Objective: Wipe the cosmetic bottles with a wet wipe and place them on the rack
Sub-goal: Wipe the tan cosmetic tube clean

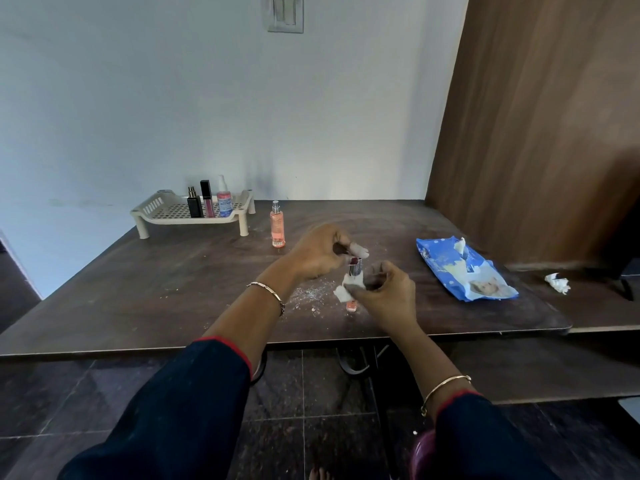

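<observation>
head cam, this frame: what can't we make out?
Head view, all four:
lower part of small bottle, hidden by wet wipe and right hand;
left hand fingertips, blurred, grip unclear;
small orange item, mostly hidden under the wet wipe;
labels on pink spray bottle in rack, too small.

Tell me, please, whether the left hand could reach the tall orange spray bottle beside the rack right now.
Probably yes: the tall orange spray bottle stands just beyond the left hand with bare table between them, though that hand is busy at the lipstick.
</observation>
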### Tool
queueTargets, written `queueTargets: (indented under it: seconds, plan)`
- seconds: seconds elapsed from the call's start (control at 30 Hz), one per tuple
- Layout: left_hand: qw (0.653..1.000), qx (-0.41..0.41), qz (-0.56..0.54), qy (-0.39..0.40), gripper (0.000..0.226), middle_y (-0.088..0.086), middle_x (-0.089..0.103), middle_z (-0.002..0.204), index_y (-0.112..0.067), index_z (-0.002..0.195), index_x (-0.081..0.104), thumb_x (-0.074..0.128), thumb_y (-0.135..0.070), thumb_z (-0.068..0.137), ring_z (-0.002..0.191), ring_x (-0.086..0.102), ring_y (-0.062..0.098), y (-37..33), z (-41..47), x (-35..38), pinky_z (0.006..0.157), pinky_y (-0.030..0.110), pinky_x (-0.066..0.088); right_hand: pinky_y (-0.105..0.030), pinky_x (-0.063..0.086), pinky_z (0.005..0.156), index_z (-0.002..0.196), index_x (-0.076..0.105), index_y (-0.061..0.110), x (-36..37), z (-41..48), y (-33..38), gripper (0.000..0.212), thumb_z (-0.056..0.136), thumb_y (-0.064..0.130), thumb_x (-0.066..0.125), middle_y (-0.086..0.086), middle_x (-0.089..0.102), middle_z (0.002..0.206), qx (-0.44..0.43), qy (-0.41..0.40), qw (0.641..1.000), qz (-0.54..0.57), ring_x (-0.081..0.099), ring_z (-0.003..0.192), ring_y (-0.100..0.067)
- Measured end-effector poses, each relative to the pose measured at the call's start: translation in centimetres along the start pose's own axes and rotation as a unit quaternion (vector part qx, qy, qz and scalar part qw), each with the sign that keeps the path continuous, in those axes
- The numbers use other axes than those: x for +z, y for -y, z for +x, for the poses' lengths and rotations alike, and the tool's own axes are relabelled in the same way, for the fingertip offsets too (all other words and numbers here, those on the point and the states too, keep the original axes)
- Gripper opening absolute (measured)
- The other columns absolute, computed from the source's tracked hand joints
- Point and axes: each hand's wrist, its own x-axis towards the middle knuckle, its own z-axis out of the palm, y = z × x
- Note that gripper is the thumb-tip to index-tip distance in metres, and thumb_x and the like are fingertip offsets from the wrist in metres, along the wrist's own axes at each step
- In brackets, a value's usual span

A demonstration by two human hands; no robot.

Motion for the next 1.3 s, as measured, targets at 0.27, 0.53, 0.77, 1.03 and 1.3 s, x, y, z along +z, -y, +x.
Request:
queueTargets:
  seconds: [0.27, 0.53, 0.77, 1.03, 1.3]
  plan:
    - [0.997, 0.028, -0.031, -0.060, 0.012, 0.001, 0.075, 0.093, -0.012, 0.089, 0.075, 0.074, -0.010, 0.078, 0.078, 0.066, 0.002, 0.4, -0.2, 0.9, 0.076, 0.014, 0.052, -0.019, 0.042, 0.056, 0.066, 0.057, 0.018, 0.5, -1.2, -1.5, 0.032, 0.057, 0.025, 0.087, 0.010, 0.057, 0.054, 0.019, 0.036, 0.994, -0.102, 0.055, 0.053, -0.003]
    - [0.997, 0.028, -0.052, -0.045, 0.020, 0.009, 0.074, 0.093, -0.007, 0.095, 0.073, 0.072, 0.002, 0.077, 0.083, 0.069, 0.010, 0.5, -0.1, 0.2, 0.083, 0.017, 0.054, -0.015, 0.048, 0.056, 0.071, 0.062, 0.016, -0.1, 0.0, 0.2, 0.029, 0.060, 0.012, 0.088, 0.008, 0.066, 0.062, 0.034, 0.015, 0.999, 0.016, 0.058, 0.051, 0.004]
    - [0.999, 0.023, -0.027, -0.007, 0.025, -0.003, 0.075, 0.095, -0.015, 0.097, 0.074, 0.068, 0.002, 0.080, 0.091, 0.069, 0.003, 1.2, 0.0, -1.0, 0.092, 0.023, 0.052, -0.014, 0.046, 0.054, 0.073, 0.060, 0.021, 0.1, 1.3, 2.2, 0.028, 0.066, 0.009, 0.084, 0.003, 0.067, 0.069, -0.014, 0.014, 0.997, 0.076, 0.061, 0.062, -0.003]
    - [0.999, 0.035, -0.036, 0.017, 0.025, 0.001, 0.074, 0.101, -0.011, 0.102, 0.072, 0.065, 0.003, 0.082, 0.096, 0.068, 0.004, 0.8, 0.2, -0.8, 0.091, 0.015, 0.050, -0.021, 0.050, 0.058, 0.068, 0.058, 0.020, 0.1, 0.5, -1.0, 0.034, 0.057, 0.015, 0.089, 0.002, 0.068, 0.067, 0.023, 0.091, 0.995, -0.027, 0.060, 0.059, -0.009]
    - [0.998, 0.052, -0.029, 0.009, 0.024, 0.000, 0.072, 0.106, -0.008, 0.100, 0.071, 0.063, 0.006, 0.082, 0.099, 0.067, 0.004, 0.7, -0.2, -0.6, 0.090, 0.013, 0.049, -0.015, 0.048, 0.055, 0.066, 0.059, 0.019, -0.2, 0.2, -1.1, 0.033, 0.056, 0.008, 0.089, 0.006, 0.066, 0.062, 0.032, 0.102, 0.994, -0.010, 0.059, 0.054, -0.001]
